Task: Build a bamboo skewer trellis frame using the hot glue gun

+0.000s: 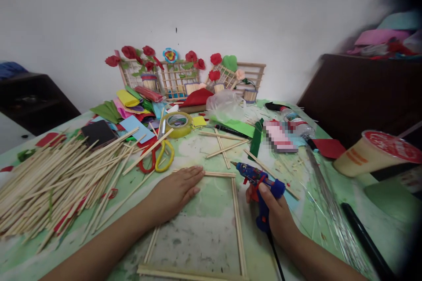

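Observation:
A rectangular frame of thin wooden sticks [238, 224] lies flat on the table in front of me. My left hand [176, 193] rests palm down over its far left corner, fingers stretched out and close together, hiding that corner. In my right hand [277, 210] is a blue hot glue gun [260, 180], its handle gripped and its cord trailing toward me. The nozzle points left, just beyond the frame's far right corner and apart from it. A few loose sticks [223, 147] lie crossed behind the frame.
Left is a big pile of sticks [75, 180]; scissors [165, 156] and a tape roll [178, 124] lie beyond it. Paper flowers on stick lattices [178, 77] lean against the wall. On the right are thin wires [332, 210], a sealed cup [376, 153] and a plastic bottle [298, 123].

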A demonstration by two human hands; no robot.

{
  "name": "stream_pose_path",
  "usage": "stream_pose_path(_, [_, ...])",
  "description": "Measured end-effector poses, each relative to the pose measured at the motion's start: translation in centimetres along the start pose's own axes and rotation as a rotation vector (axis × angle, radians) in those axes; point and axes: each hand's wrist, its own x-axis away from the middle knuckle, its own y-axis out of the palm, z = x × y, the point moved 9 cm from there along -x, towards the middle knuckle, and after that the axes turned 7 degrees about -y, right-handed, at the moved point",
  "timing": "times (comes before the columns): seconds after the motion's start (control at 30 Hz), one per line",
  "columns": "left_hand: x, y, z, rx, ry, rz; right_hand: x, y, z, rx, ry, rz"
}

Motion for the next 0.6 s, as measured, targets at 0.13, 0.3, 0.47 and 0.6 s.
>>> stream_pose_path(0.13, [-0.1, -0.3, 0.1, 0.0, 0.003, 0.031, 0.0, 0.2, 0.1, -0.026, 0.009, -0.011])
stream_pose_path(0.3, [-0.4, -0.3, 0.5, -0.037, 0.002, 0.048, 0.0, 0.2, -0.6, -0.016, -0.039, -0.005])
stream_pose_path(0.47, [-0.2, -0.8, 1.0, -0.054, 0.08, 0.11, 0.1, 0.3, -1.1, 0.016, -0.067, -0.001])
stream_pose_path(0.6, [0.5, -2.8, 0.0, -0.043, 0.101, 0.252, 0.1, 0.3, -0.9, 0.039, -0.078, 0.007])
